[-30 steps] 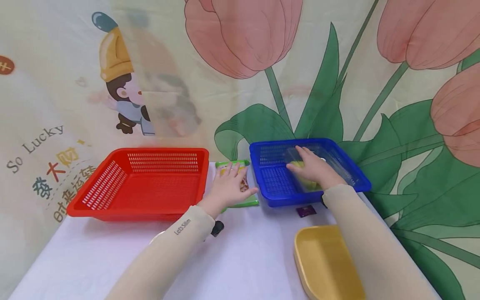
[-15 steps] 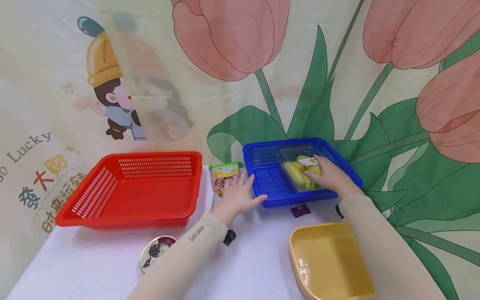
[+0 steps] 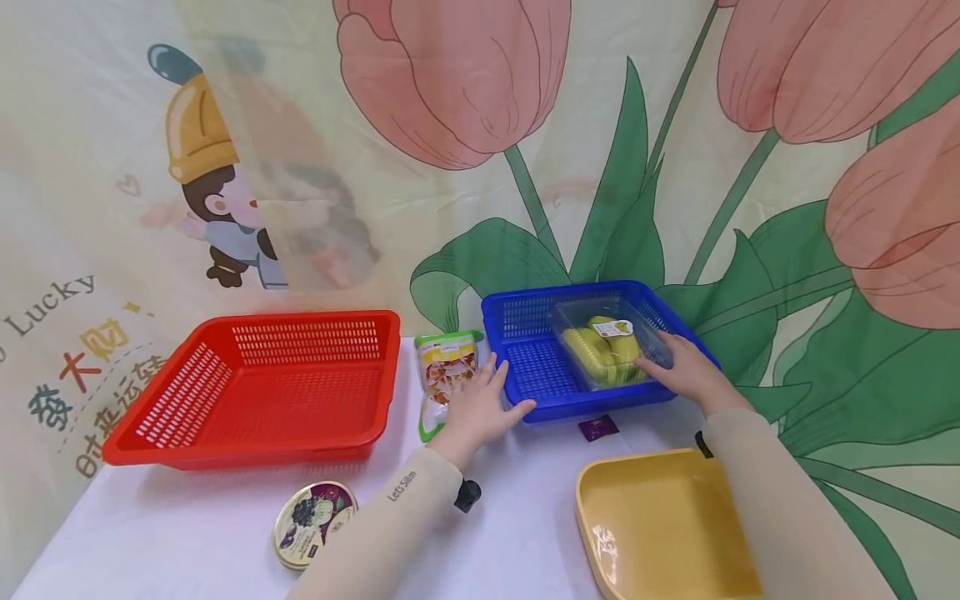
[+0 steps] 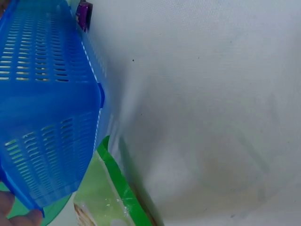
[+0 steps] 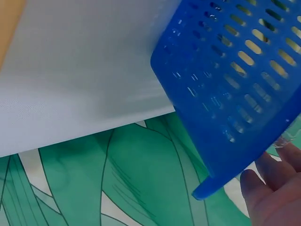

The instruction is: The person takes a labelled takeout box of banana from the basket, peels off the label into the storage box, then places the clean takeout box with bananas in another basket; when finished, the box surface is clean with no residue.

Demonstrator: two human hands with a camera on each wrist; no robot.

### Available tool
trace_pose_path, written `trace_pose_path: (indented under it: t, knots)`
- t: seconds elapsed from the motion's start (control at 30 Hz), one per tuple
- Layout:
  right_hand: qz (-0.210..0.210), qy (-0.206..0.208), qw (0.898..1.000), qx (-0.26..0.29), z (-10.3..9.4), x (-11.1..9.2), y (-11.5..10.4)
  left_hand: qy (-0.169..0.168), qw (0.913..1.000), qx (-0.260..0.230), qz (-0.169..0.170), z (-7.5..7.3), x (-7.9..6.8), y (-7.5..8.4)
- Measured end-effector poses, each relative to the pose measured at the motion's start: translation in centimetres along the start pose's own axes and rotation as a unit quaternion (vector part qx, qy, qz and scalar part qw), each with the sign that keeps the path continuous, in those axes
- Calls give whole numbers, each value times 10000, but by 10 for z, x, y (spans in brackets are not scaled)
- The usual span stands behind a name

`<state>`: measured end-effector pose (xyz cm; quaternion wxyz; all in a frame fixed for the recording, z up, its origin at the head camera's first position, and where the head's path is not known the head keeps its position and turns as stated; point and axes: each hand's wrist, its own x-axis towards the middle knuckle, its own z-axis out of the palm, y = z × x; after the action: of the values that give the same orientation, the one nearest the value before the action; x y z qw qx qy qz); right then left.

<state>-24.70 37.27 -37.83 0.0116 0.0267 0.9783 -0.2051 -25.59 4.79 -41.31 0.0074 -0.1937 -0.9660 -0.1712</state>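
In the head view a clear plastic box (image 3: 596, 367) of yellow-green fruit with a white label sits inside the right part of the blue basket (image 3: 536, 408). My right hand (image 3: 690, 375) is at the box's right side, fingers loosely bent over the basket's front right rim. In the right wrist view my fingers (image 5: 275, 181) are right at that rim, the tips partly hidden. My left hand (image 3: 480, 408) has its fingers spread at the basket's left side, overlapping a green-edged snack bag (image 3: 442, 362). The left wrist view shows its fingertips (image 4: 33, 216) at the basket's rim.
A red basket (image 3: 251, 454) stands on the left of the white-covered table (image 3: 187, 533). A round tin (image 3: 303, 525) lies in front of it. A small purple packet (image 3: 597, 428) is before the blue basket, and a yellow tray (image 3: 652, 500) is at front right, partly under my right sleeve.
My right hand has slid rightward off the top of the fruit box, exposing it. My left hand has shifted from over the snack bag toward the blue basket's left rim. The head view has shifted slightly.
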Motion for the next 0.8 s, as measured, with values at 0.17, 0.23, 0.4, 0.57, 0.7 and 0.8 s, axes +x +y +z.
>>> trace_pose_path:
  t: [0.17,0.23,0.4,0.57,0.7,0.8]
  knots:
    - [15,-51,9998,166,2,1,7,-18,9999,-149,-51,2,0,0]
    - [8,-94,9998,162,3,2,9,4,9998,-197,-63,3,0,0]
    - [31,-258,9996,81,5,3,10,52,9994,-324,-81,5,-1,-1]
    - [104,-332,9994,-77,5,2,9,-14,9992,-386,-110,6,-1,-1]
    - [145,-265,9995,-51,5,4,10,-25,9989,-432,-153,6,-1,-1]
    - [190,-173,9997,-3,7,6,11,-14,9987,-469,-174,5,-1,-1]
